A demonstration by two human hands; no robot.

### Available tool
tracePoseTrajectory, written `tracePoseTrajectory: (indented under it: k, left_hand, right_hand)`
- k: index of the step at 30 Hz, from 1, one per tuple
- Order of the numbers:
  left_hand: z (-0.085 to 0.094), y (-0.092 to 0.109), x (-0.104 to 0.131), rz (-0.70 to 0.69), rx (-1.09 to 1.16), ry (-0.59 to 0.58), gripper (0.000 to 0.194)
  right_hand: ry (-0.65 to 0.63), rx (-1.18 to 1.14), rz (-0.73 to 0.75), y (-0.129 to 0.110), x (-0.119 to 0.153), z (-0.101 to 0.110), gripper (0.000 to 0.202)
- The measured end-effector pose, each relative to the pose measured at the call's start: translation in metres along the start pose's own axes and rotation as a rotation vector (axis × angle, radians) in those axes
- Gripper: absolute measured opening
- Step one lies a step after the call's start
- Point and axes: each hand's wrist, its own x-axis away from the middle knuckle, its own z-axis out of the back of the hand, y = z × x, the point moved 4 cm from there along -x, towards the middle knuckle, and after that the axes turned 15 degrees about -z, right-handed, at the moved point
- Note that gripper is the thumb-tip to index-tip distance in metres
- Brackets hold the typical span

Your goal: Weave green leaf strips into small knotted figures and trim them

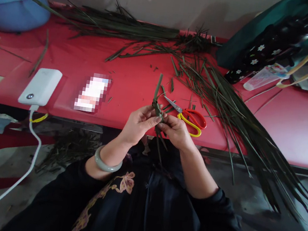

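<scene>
Between my hands, just over the table's front edge, is a small woven piece of green leaf strips (158, 110), with loose ends sticking up and hanging down. My left hand (141, 123) pinches it from the left, thumb on top. From the right, my right hand (175, 131) closes its fingertips on the same piece. Scissors (191, 118) with one red and one yellow handle lie partly open just beyond my right hand. Short leaf scraps (172, 85) are scattered near the blades. My fingers hide part of the weave.
Long leaf strips (238, 109) spread across the right side and overhang the front edge. More leaves (121, 25) lie along the wall. On the red table (129, 85) are a white power bank (42, 85) with a cable, a blurred phone (92, 92) and a blue basin (18, 14).
</scene>
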Motion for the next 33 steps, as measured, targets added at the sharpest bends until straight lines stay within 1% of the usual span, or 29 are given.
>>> tracePoseTrajectory:
  k: [4,8,15,17,22,25,27,30,31,33]
  left_hand:
    - [0.001,0.0,0.001,-0.008,-0.014,0.034,0.026]
    - [0.002,-0.002,0.0,-0.006,0.043,0.081,0.026]
    - [0.006,-0.007,-0.001,0.006,0.071,0.154,0.027]
    - [0.007,-0.007,-0.003,0.023,0.089,0.142,0.027]
    - [0.007,-0.007,-0.007,0.141,0.15,0.057,0.035]
    - [0.008,-0.006,-0.011,0.183,0.175,0.021,0.036]
    - [0.008,-0.006,-0.014,0.205,0.183,-0.002,0.033]
    - [0.01,-0.005,-0.017,0.185,0.191,0.027,0.026]
    - [0.011,-0.005,-0.018,0.167,0.189,0.055,0.026]
    - [0.014,-0.003,-0.018,0.125,0.182,0.113,0.026]
  right_hand:
    - [-0.02,0.023,0.021,-0.002,0.001,-0.003,0.023]
    - [-0.059,0.043,0.021,-0.001,0.0,-0.006,0.022]
    - [-0.06,0.106,-0.001,0.0,-0.002,-0.005,0.02]
    - [-0.064,0.086,-0.016,0.002,-0.003,-0.005,0.021]
    - [-0.069,-0.052,-0.044,0.006,-0.009,-0.003,0.032]
    - [-0.119,-0.07,-0.068,0.004,-0.012,-0.003,0.039]
    - [-0.173,-0.091,-0.076,0.002,-0.014,-0.005,0.041]
    - [-0.221,-0.144,-0.089,0.004,-0.015,-0.005,0.041]
    - [-0.211,-0.147,-0.091,0.006,-0.015,-0.004,0.041]
    - [-0.133,-0.113,-0.067,0.01,-0.014,0.0,0.041]
